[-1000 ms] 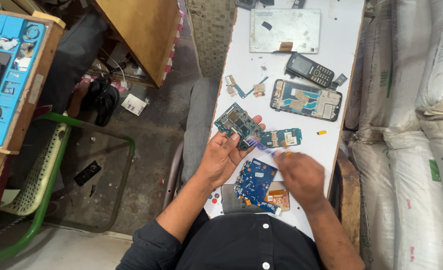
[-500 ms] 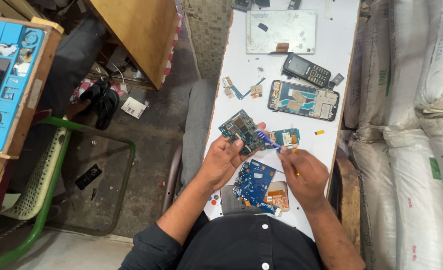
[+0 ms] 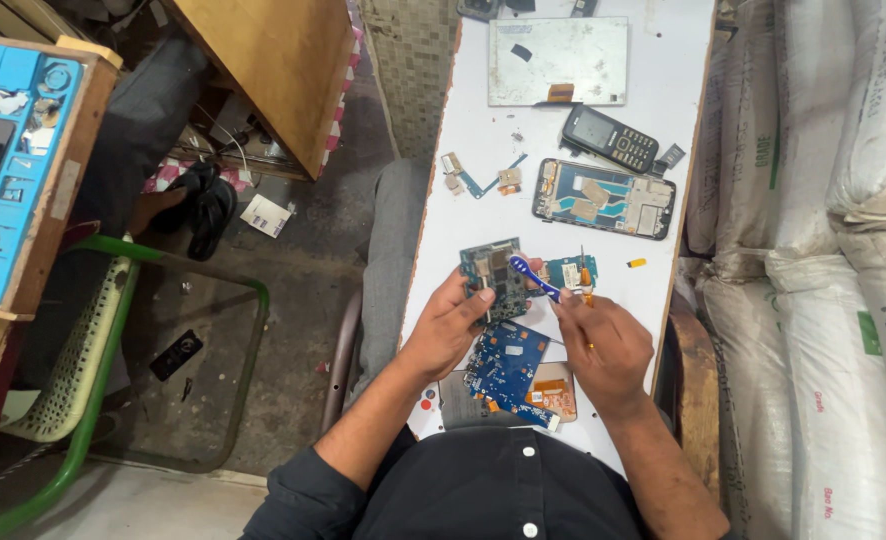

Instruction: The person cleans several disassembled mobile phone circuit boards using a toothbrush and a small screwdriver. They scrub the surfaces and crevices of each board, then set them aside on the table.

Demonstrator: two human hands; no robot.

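Above the white surface (image 3: pixel 483 130), the left hand (image 3: pixel 448 330) grips a green circuit board (image 3: pixel 495 278); the right hand (image 3: pixel 603 345) grasps a blue toothbrush (image 3: pixel 533 278) touching it.

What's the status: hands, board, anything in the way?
Left hand holds green circuit board. Right hand holds blue toothbrush, head on the board. Blue board lies beneath, nothing blocking.
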